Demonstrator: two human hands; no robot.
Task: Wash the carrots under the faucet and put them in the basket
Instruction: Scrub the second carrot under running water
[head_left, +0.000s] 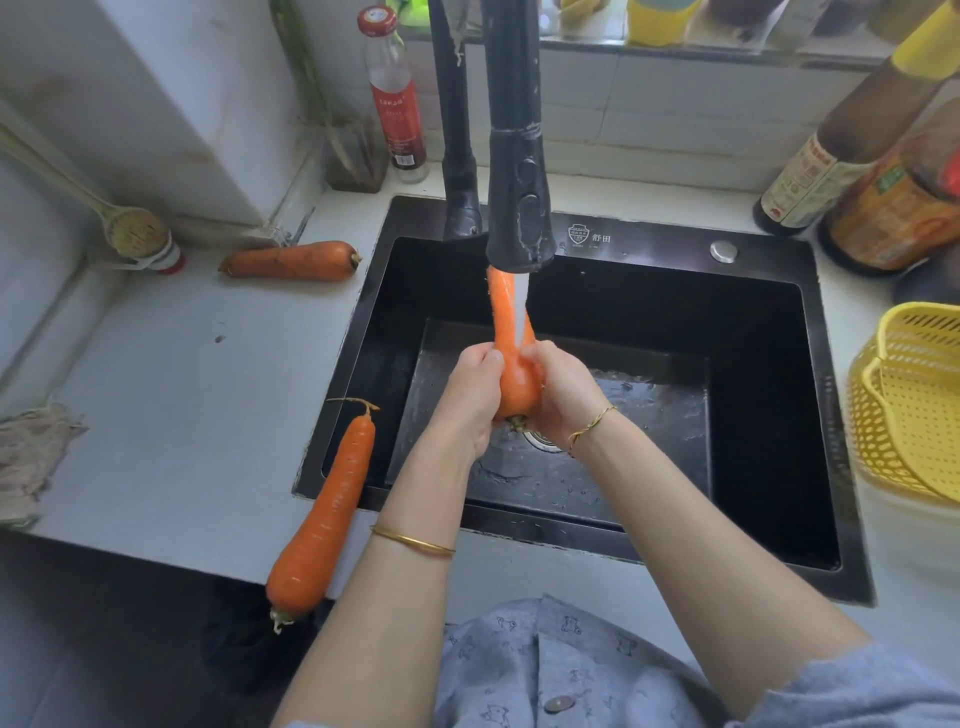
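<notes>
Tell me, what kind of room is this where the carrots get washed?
Most likely a home kitchen. A black sink is set into the counter, a carrot is being rinsed under its running faucet, and sauce bottles stand beside it.

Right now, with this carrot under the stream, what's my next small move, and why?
Probably rotate the carrot between the left hand and right hand, gripping its thick end: the water from the faucet runs down only one face. The basket can wait.
</notes>
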